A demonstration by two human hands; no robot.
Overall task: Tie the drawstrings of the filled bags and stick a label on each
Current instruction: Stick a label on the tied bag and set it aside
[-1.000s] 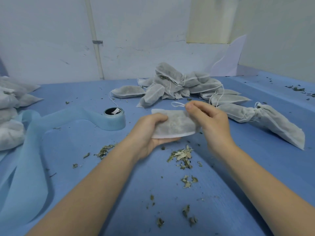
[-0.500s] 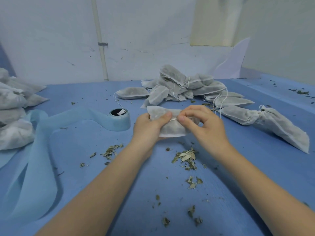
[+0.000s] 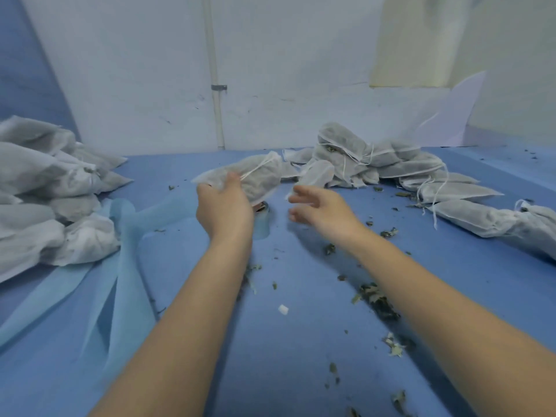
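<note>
Half a second back both hands were working together on the one grey non-woven filled bag (image 3: 255,179) low over the table; now the left hand (image 3: 224,206) alone has it, lifted and carried off to the left, while the right hand (image 3: 322,206) has let go and drifted apart from it. That bag hangs tilted in the air above the pale blue roll of fabric tape (image 3: 261,219), which it half hides; the left fingers are curled round its lower end, and its thin white drawstring (image 3: 257,170) lies across the top face, though I cannot make out whether it is knotted. The right hand holds nothing; its fingers are spread and loose, blurred, pointing towards the bag without touching it. Just beyond the right hand sits the heap of grey drawstring bags still lying loose (image 3: 373,158), strings trailing; further right, one long bag with a gathered neck (image 3: 493,219) lies on its side. At the far left a second stack of plump grey bags (image 3: 51,194) rests against the edge, apart from the rest. A loose band of light blue fabric strip (image 3: 120,266) runs from the roll down towards the near left corner. Dried green leaf crumbs (image 3: 376,299) and a small white scrap (image 3: 282,309) are scattered over the blue cloth-covered table (image 3: 285,371).
</note>
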